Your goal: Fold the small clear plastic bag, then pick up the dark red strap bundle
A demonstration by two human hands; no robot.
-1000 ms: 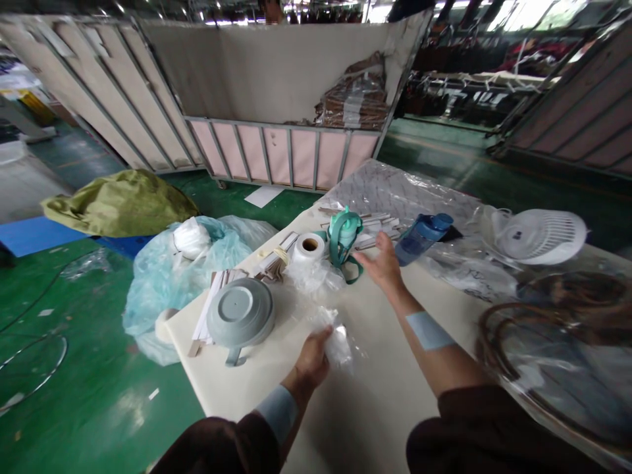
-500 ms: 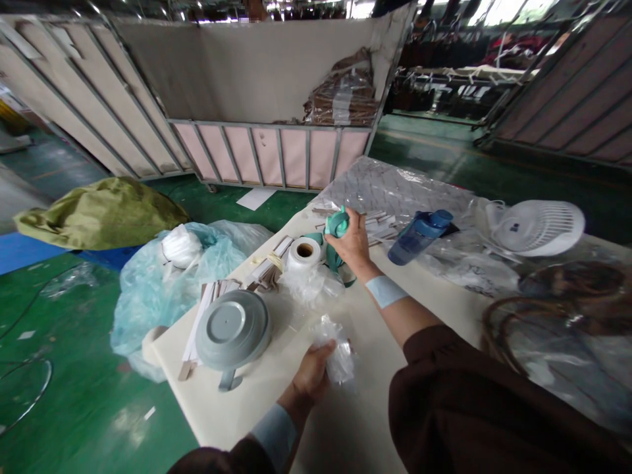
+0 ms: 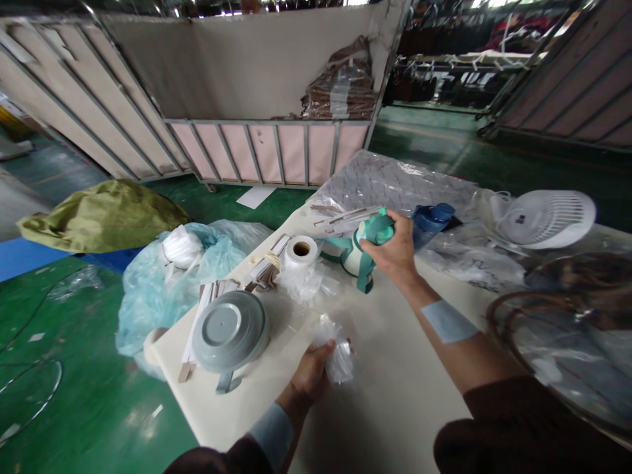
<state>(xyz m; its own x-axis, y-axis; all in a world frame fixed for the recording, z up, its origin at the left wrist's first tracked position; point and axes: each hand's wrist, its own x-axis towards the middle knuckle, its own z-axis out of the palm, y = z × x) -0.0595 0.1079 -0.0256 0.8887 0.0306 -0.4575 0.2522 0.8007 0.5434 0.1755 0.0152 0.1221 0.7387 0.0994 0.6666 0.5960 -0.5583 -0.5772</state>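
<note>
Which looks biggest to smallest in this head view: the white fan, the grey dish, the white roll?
1. white fan
2. grey dish, close to the fan; it lies nearer the camera, so their order is unsure
3. white roll, clearly smallest

A teal-and-white bottle (image 3: 364, 247) with a teal carry strap is gripped at its lid by the right hand (image 3: 392, 250), tilted over so its cap points toward the person's right and its pale body toward the white roll of film, the strap's loop trailing down onto the cream table top. A small crumpled clear plastic bag (image 3: 336, 349), glossy and wrinkled, is pinched at its lower edge by the left hand (image 3: 309, 376) near the table's front, standing up loosely from the fingers and well apart from the bottle.
</note>
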